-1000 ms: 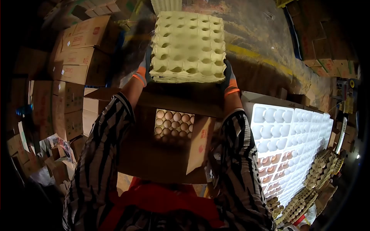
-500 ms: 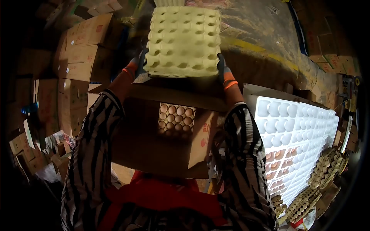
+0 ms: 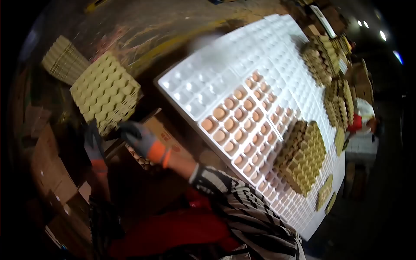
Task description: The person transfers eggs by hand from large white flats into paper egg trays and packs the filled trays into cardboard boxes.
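Observation:
A stack of yellow-green pulp egg trays (image 3: 104,91) sits tilted in view at the upper left. Just below its lower edge is my left hand (image 3: 94,145), in a grey glove with an orange cuff, its fingers pointing up and holding nothing. My right hand (image 3: 141,141), gloved the same way, is beside the stack's lower corner, fingers apart and nothing visible in them. Under my right hand is a cardboard box (image 3: 169,136), with eggs (image 3: 141,160) showing inside; my hand and arm partly cover it.
A white moulded surface (image 3: 255,56) spans the middle and right, with eggs (image 3: 238,113) in its hollows. On it stand pulp-tray stacks (image 3: 305,158). Another tray stack (image 3: 65,60) is at the upper left, cartons (image 3: 52,169) at the left. A person (image 3: 364,117) is at the far right.
The view has swung right, bringing more of the white surface in. My hands have let go of the tray stack, which they held between them before, and come closer together below it.

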The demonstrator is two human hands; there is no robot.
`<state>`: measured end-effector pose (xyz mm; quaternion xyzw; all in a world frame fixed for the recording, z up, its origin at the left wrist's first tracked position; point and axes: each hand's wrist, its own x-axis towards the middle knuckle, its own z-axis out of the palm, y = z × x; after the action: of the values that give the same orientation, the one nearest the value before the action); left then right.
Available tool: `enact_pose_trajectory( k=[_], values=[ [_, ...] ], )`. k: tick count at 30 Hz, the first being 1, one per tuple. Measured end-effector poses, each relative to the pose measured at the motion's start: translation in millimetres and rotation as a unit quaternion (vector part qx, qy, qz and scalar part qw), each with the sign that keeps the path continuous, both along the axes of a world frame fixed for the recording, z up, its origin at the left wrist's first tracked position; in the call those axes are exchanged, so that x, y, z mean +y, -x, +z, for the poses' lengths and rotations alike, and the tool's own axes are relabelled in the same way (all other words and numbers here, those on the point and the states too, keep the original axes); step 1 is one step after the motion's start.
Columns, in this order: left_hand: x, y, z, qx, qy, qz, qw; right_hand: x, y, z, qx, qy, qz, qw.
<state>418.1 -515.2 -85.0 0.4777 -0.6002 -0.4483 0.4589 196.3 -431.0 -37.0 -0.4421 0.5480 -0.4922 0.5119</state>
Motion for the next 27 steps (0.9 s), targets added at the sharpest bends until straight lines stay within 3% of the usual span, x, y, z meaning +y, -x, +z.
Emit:
enact_pose_trajectory(
  k=[1, 3, 5, 7, 9, 10, 13, 16, 19, 21, 22, 25, 26, 27],
  values=[
    [14.1, 6.4, -9.6, 0.043, 0.018, -0.050, 0.998, 41.5, 12.1, 31.3, 0.057, -0.062, 0.027, 0.996],
    [51.1, 44.1, 9.7, 0.208, -0.171, -0.072, 0.960, 116.6, 18.8, 23.9, 0.105, -0.023, 0.008, 0.994],
    [89.7, 71.0, -9.1, 0.116, -0.078, -0.166, 0.976, 187.1, 36.6, 43.8, 0.184, -0.122, 0.007, 0.975],
    [125.4, 118.1, 27.8, 0.064, -0.007, -0.277, 0.959, 249.9, 55.6, 56.0, 0.239, -0.083, -0.058, 0.966],
    [155.4, 155.7, 44.9, 0.104, -0.078, -0.367, 0.921, 302.8, 69.2, 87.5, 0.255, -0.115, -0.139, 0.950],
    [170.5, 180.3, 61.3, 0.082, -0.019, -0.394, 0.915, 326.7, 71.6, 99.0, 0.227, -0.152, -0.197, 0.942],
    [218.1, 228.1, 111.9, 0.038, -0.006, -0.475, 0.879, 395.2, 84.2, 114.4, 0.242, -0.138, -0.332, 0.901],
    [252.5, 277.6, 128.4, 0.064, -0.033, -0.547, 0.834, 456.2, 111.6, 130.6, 0.304, -0.123, -0.459, 0.826],
    [286.2, 335.3, 143.1, -0.018, 0.059, -0.569, 0.820, 516.4, 167.6, 135.6, 0.366, -0.068, -0.615, 0.695],
    [313.1, 381.8, 126.2, 0.011, 0.068, -0.567, 0.821, 547.5, 214.3, 139.6, 0.274, -0.029, -0.723, 0.633],
    [324.1, 404.9, 127.7, -0.021, 0.082, -0.560, 0.824, 556.6, 236.3, 151.9, 0.269, -0.049, -0.735, 0.621],
    [357.6, 459.2, 118.2, -0.119, 0.062, -0.542, 0.830, 588.5, 312.1, 115.0, 0.181, 0.021, -0.756, 0.629],
    [364.5, 477.3, 97.6, -0.129, 0.056, -0.538, 0.831, 610.5, 339.8, 83.8, 0.200, -0.051, -0.735, 0.646],
    [373.0, 491.3, 84.8, -0.140, 0.048, -0.534, 0.832, 592.0, 337.2, 131.5, 0.194, -0.244, -0.686, 0.657]
  ],
)
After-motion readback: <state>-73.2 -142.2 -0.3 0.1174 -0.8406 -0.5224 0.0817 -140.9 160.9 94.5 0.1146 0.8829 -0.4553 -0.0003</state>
